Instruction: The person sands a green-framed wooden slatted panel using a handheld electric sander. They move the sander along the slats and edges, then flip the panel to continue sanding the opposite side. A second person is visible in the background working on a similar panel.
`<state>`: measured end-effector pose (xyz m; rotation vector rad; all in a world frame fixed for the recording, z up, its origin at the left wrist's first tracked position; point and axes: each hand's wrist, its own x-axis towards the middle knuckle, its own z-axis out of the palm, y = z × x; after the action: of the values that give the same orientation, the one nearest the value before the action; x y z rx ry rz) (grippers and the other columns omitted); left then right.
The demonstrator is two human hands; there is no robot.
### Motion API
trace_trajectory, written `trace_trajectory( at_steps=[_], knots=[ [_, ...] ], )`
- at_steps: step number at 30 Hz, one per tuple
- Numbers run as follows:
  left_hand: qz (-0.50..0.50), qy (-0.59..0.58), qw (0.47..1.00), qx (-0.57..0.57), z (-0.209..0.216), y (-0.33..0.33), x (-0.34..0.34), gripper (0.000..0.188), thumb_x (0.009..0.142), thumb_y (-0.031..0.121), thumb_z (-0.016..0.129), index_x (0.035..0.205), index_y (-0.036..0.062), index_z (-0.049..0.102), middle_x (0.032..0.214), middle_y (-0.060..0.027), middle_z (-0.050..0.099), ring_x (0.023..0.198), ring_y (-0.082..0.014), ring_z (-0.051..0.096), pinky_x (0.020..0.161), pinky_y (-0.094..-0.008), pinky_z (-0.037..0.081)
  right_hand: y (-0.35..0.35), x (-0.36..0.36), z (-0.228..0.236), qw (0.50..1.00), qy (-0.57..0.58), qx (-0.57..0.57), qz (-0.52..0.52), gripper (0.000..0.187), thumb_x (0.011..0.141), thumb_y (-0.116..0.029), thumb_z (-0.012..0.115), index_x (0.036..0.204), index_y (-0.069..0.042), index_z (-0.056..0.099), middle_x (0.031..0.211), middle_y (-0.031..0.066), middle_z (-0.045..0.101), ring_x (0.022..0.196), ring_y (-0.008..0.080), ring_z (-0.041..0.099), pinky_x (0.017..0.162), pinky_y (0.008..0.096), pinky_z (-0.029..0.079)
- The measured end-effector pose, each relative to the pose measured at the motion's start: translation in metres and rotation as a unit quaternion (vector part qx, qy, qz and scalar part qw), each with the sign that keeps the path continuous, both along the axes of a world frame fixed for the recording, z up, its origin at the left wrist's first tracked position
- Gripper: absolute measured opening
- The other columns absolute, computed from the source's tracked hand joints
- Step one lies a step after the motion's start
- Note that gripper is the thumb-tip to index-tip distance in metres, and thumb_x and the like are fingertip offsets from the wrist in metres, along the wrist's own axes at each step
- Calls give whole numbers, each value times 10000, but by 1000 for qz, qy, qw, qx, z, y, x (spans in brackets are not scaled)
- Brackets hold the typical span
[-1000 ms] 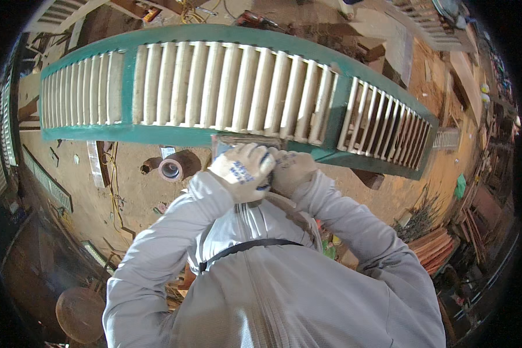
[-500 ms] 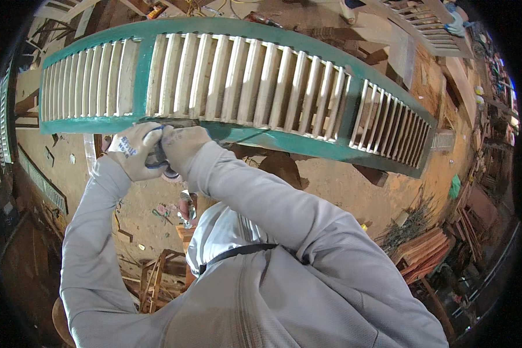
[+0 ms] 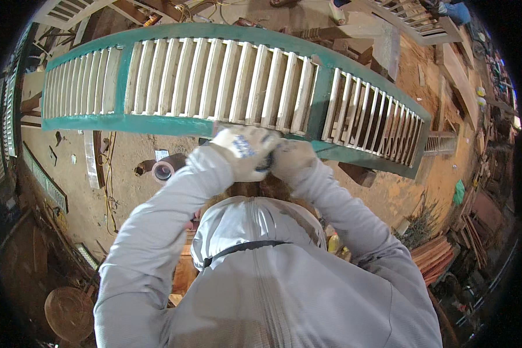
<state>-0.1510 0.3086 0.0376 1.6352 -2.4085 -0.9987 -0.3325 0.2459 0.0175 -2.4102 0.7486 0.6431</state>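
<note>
A long louvered shutter (image 3: 255,43) with a green frame and bare, pale slats lies across in front of me. My left hand (image 3: 243,152), in a whitish work glove with blue print, is at the frame's near edge, below the middle slats. Beside it, touching, is my right hand (image 3: 294,158) in a similar glove. Both are closed, fingers bent in toward each other. A little dark material shows between them, but what they grip is hidden. Some motion blur softens the gloves.
Below the shutter's left part are a pinkish roll-like object (image 3: 163,170) and a yellow cord (image 3: 108,194). Stacked reddish boards (image 3: 432,259) lie at the right, near a green scrap (image 3: 459,192). Another slatted panel (image 3: 414,23) is at the far right. A round wooden disc (image 3: 69,313) sits lower left.
Both hands have moved right along the shutter's near edge, from its left crosspiece to below the middle slats. They stay together and closed.
</note>
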Motion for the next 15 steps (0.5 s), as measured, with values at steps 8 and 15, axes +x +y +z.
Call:
trace_trajectory(
  at_steps=[8, 15],
  knots=[
    [-34, 34, 999, 11, -3, -30, -82, 644, 811, 383, 732, 1339, 58, 557, 1250, -176, 646, 1163, -365, 642, 1007, -464, 518, -18, -82, 4, 996, 55, -38, -67, 283, 895, -374, 637, 1036, -148, 736, 1047, 116, 754, 937, 296, 742, 777, 419, 590],
    [19, 0, 1000, 2, -4, 12, 19, 653, 813, 404, 740, 1339, 72, 540, 1259, -163, 643, 1197, -353, 632, 1040, -466, 504, 6, 24, 0, 1000, 16, -14, 3, 268, 945, -234, 545, 1082, -52, 687, 1043, 164, 753, 954, 323, 743, 803, 445, 592]
  ],
)
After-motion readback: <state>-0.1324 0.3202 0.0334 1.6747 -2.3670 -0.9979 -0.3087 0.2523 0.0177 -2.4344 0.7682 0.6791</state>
